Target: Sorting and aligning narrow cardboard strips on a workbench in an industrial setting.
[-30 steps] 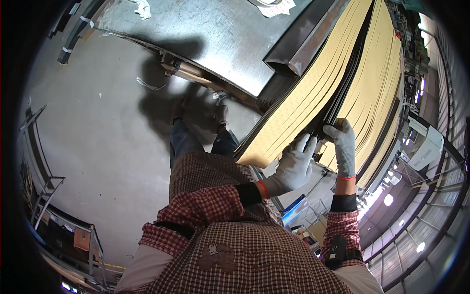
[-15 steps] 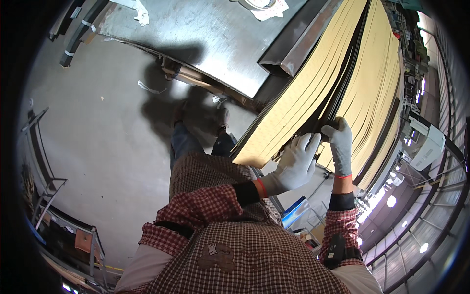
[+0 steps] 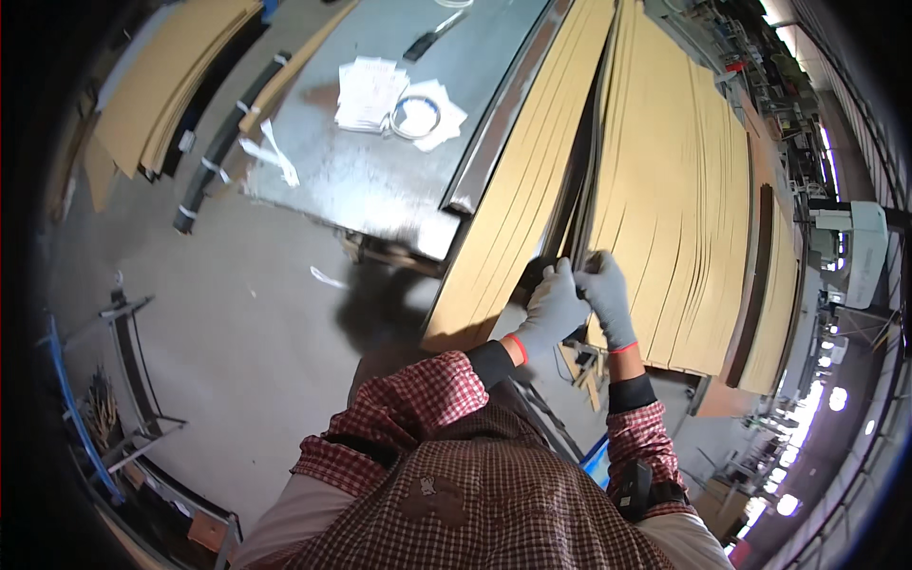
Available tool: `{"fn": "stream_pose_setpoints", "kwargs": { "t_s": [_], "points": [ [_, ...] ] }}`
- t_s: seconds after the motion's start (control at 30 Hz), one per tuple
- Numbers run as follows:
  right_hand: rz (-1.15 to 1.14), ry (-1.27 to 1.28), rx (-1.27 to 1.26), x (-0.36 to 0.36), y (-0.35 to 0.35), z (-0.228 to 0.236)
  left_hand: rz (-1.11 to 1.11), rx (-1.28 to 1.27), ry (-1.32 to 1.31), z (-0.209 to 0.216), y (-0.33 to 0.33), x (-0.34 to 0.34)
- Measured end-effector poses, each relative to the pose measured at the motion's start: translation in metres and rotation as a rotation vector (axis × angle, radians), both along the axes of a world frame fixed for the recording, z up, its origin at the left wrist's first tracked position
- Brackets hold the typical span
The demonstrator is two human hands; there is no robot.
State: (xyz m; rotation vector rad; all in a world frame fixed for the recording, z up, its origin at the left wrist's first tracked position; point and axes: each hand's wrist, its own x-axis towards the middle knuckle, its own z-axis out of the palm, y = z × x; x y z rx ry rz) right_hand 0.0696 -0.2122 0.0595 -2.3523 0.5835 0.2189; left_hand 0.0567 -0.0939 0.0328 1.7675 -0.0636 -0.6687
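Note:
A thick pack of long yellow sheets (image 3: 665, 218) stretches away from me, split by a narrow gap with dark sheets (image 3: 577, 204) in it. At the near end of that gap are both my hands, in grey knit gloves. My left hand (image 3: 554, 309) has its fingers bent together against the dark sheet ends. Beside it, almost touching, my right hand (image 3: 608, 296) curls thumb and fingers around the near edge of the dark sheets. The gloves partly hide the gripped edges, so how many sheets are held cannot be told.
Left of the pack lies a dark metal channel (image 3: 503, 119) along a grey metal table (image 3: 313, 180). White papers (image 3: 369, 93) and a tape roll (image 3: 415, 116) rest on that table. More yellow sheets (image 3: 171, 81) stand at far left. A metal rack (image 3: 138, 380) stands on the floor at left.
My view has swung, bringing the papers and tape roll into sight. Both hands stay at the gap's near end, and the left fingers have curled in from a flatter pose.

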Motion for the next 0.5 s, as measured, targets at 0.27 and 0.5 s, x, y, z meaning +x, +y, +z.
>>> {"fn": "stream_pose_setpoints", "kwargs": {
  "t_s": [0.27,0.5],
  "points": [
    [-0.028,-0.102,0.692,-0.032,-0.047,-0.014,0.035,0.088,-0.113,-0.042,-0.012,0.015],
    [-0.276,-0.274,0.649,-0.066,-0.065,-0.012,-0.066,-0.532,0.196,0.002,0.008,0.031]
  ]
}}
